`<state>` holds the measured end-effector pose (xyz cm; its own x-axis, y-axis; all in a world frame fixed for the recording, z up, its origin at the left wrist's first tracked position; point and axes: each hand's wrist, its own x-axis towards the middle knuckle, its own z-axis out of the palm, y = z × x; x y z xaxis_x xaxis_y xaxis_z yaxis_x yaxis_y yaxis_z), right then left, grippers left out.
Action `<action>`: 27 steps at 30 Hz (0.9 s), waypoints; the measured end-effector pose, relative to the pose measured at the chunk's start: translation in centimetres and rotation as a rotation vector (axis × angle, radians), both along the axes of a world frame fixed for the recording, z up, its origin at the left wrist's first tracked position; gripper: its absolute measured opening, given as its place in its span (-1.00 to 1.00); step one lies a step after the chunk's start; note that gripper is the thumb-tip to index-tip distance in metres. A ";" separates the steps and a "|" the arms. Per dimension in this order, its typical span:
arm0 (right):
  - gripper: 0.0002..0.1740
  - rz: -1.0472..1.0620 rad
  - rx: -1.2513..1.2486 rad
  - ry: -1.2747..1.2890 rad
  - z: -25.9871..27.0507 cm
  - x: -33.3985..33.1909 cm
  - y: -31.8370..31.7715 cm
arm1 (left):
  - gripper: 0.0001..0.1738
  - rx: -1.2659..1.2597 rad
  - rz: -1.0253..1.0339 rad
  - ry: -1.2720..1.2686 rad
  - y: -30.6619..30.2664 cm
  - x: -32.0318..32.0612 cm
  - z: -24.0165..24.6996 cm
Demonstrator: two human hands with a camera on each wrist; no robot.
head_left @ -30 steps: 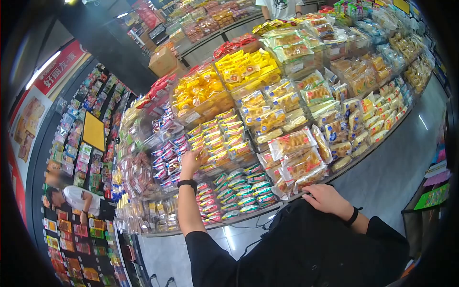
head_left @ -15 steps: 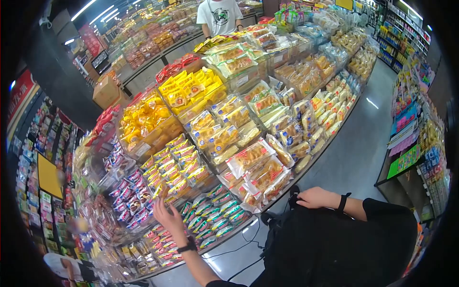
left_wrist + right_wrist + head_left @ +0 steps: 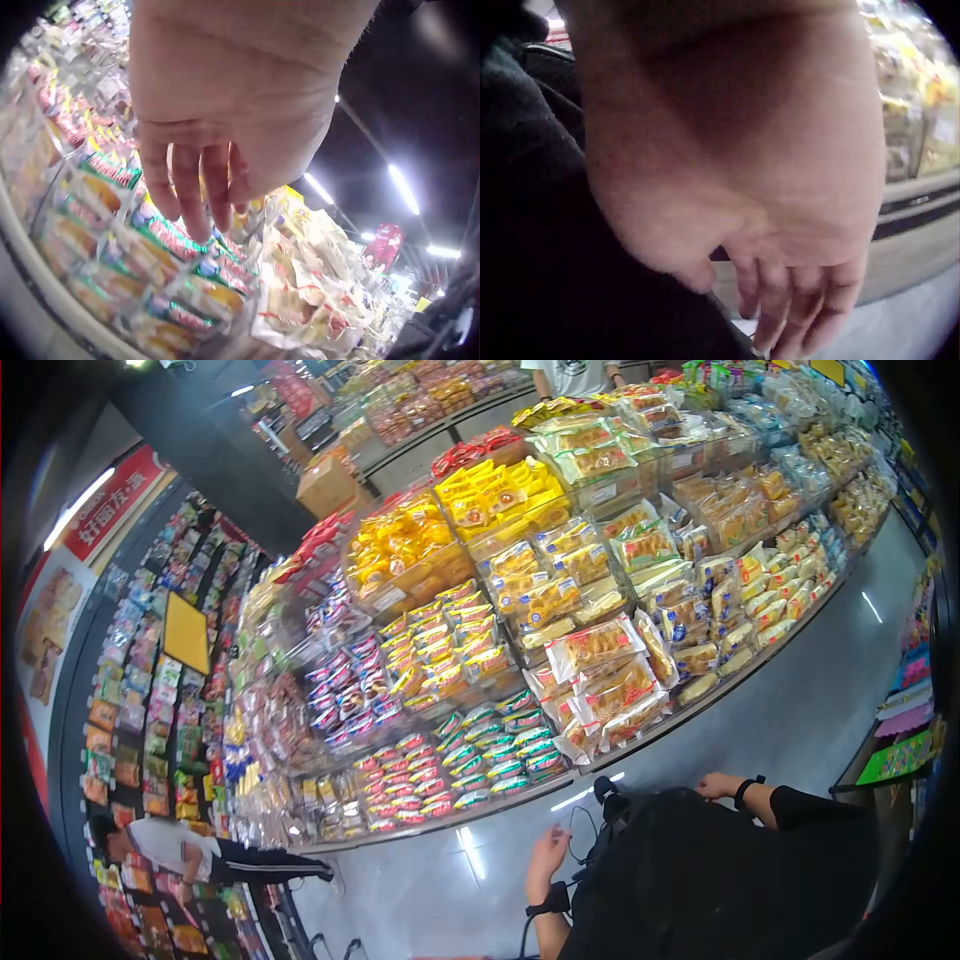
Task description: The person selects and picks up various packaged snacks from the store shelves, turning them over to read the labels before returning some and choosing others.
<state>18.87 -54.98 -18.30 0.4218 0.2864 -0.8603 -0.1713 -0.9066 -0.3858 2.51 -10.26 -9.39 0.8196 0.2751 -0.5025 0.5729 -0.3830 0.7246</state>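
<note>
My left hand [image 3: 548, 852] is held low in front of my body, short of the display stand, with a black band on its wrist. In the left wrist view its fingers [image 3: 191, 199] hang loosely and hold nothing; packets in green and red wrappers [image 3: 169, 240] lie behind them. Down by my right side is my right hand [image 3: 716, 787], empty, near the dark clothing. Its relaxed fingers [image 3: 776, 304] point downward in the right wrist view. Nearest the hands on the stand are green-and-white packets [image 3: 500, 755] and large clear bags of bread [image 3: 610, 690].
The stand's front edge [image 3: 440, 820] curves across the view. Yellow packets [image 3: 505, 495] and pink packets [image 3: 405, 785] fill its bins. One person [image 3: 175, 855] is at the left shelves, another [image 3: 570, 378] behind the stand. A cardboard box [image 3: 325, 485] stands at the back.
My left hand has drawn back from the packets on the stand to in front of my body. My right hand has left the stand's edge and moved to my side. The head view has swung.
</note>
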 end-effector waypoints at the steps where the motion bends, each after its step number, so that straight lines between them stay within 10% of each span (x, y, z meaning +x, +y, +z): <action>1: -0.52 0.016 0.002 -0.021 -1.7 -0.4 -0.5 | -0.46 -0.005 -0.062 0.061 -0.1 -0.7 -0.3; 4: -0.55 0.131 0.062 -0.183 -9.1 -1.6 -1.9 | -0.35 -0.011 -0.124 0.119 -0.1 -2.8 -0.1; 13: -0.68 -0.440 0.224 -0.014 -12.4 -9.9 -1.7 | -0.42 0.332 -0.205 0.043 10.0 -4.4 9.3; 17: -0.68 -0.720 0.246 0.043 -13.1 -14.3 -1.4 | -0.57 0.571 -0.132 -0.010 16.8 3.3 15.0; 19: -0.70 -0.802 0.234 0.046 -14.4 -16.5 -1.3 | -0.61 0.670 -0.085 -0.433 20.8 7.5 15.1; 27: -0.59 -1.234 0.280 0.078 -19.2 -23.0 6.0 | -0.36 1.053 -0.365 -0.869 29.8 24.9 15.7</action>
